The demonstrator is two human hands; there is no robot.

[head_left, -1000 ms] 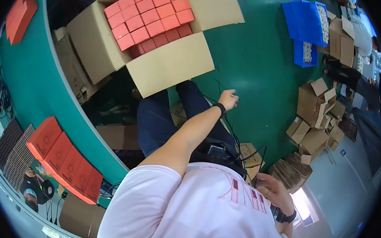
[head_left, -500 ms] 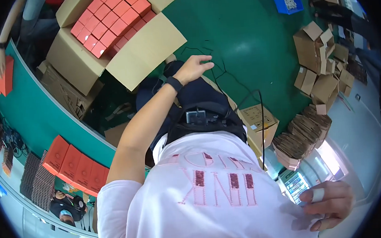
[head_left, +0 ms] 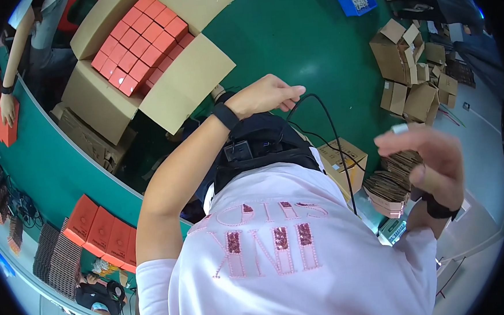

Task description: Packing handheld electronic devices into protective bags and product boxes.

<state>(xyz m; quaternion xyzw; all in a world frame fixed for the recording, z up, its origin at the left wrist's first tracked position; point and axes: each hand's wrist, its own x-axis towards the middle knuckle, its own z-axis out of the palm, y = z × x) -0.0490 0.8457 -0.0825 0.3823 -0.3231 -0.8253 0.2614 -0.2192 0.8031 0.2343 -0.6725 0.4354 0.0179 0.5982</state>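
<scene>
My left hand [head_left: 268, 94], with a dark band at the wrist, reaches over my lap. Its thumb and forefinger are pressed together, the other fingers curled in. A black cable [head_left: 332, 121] loops right beside the fingertips; I cannot tell whether they grip it or anything else. My right hand [head_left: 428, 152] is raised at the right, somewhat blurred, with fingers and thumb apart and nothing in it. A white band circles one finger. A large open carton [head_left: 104, 100] stands ahead of my left hand, holding rows of small red boxes [head_left: 141, 43].
A green-topped table [head_left: 73, 162] runs along the left, bearing red boxes [head_left: 103, 230] and grey stacked trays [head_left: 55, 259]. A co-worker's hand [head_left: 8, 109] rests on a red box there. Empty cartons [head_left: 398, 50], flattened cardboard [head_left: 389, 186] and blue bins [head_left: 355, 1] lie at the right.
My right hand has risen from the lower right, up and forward. My left hand has moved slightly right and its fingers have closed. The black cable now loops higher beside it.
</scene>
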